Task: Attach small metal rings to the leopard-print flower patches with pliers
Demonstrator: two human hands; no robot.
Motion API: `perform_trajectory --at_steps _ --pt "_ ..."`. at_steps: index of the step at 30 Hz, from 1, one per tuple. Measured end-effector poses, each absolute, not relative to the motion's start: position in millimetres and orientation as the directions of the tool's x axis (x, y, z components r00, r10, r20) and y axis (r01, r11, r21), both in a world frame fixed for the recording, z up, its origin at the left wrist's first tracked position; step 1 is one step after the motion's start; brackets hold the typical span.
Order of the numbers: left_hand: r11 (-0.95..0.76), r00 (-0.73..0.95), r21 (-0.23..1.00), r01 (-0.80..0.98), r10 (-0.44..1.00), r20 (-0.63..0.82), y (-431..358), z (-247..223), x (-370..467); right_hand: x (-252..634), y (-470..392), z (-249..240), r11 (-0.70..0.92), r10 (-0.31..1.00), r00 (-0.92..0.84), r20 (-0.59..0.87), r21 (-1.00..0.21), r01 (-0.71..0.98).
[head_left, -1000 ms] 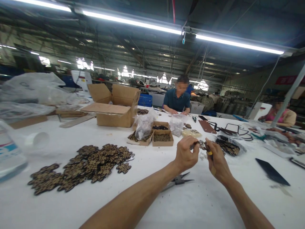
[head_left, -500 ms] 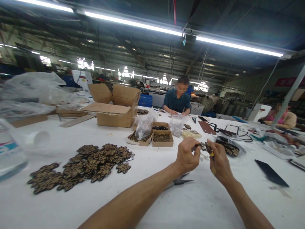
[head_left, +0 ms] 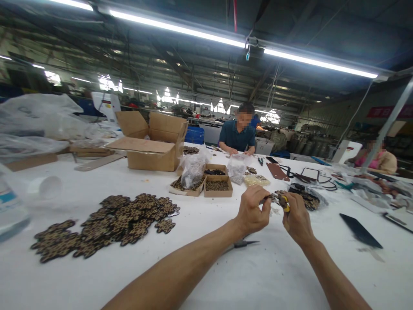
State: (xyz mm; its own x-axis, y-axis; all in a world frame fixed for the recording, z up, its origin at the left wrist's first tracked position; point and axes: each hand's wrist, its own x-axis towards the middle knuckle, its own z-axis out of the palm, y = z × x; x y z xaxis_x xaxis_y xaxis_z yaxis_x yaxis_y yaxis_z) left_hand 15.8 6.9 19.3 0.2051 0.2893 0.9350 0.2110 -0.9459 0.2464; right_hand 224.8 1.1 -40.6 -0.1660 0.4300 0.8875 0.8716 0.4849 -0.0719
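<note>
Above the white table, my left hand (head_left: 254,209) is closed in a pinch on a small dark piece, too small to name. My right hand (head_left: 297,217) is wrapped round a yellow-handled tool (head_left: 285,204), whose metal end meets the small piece between the hands. Beneath my left wrist lies a dark pair of pliers (head_left: 243,243), partly hidden by the forearm. A heap of leopard-patterned patches (head_left: 119,221) spreads to the left, with one patch (head_left: 164,226) at its right edge.
Small cardboard trays of studs (head_left: 218,193), plastic bags (head_left: 193,165) and an open carton (head_left: 151,160) stand beyond the hands. A large clear bottle (head_left: 11,211) is at the left edge. A dark flat panel (head_left: 361,230) lies right. A person (head_left: 237,134) sits opposite.
The view has shifted slightly. My right hand has turned a little, and more of the yellow-handled tool shows. Both hands keep their hold.
</note>
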Motion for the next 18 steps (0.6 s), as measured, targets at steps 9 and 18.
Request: perform_trajectory --at_steps 9,18 --pt "-0.95 0.235 0.239 0.201 0.283 0.93 5.9 16.9 18.0 227.1 0.1 -41.1 0.46 0.425 -0.166 0.89 -0.055 0.886" --pt "-0.951 0.239 0.238 0.195 0.281 0.929 5.8 14.4 20.1 231.0 4.0 -45.9 0.441 0.421 -0.15 0.895 -0.057 0.896"
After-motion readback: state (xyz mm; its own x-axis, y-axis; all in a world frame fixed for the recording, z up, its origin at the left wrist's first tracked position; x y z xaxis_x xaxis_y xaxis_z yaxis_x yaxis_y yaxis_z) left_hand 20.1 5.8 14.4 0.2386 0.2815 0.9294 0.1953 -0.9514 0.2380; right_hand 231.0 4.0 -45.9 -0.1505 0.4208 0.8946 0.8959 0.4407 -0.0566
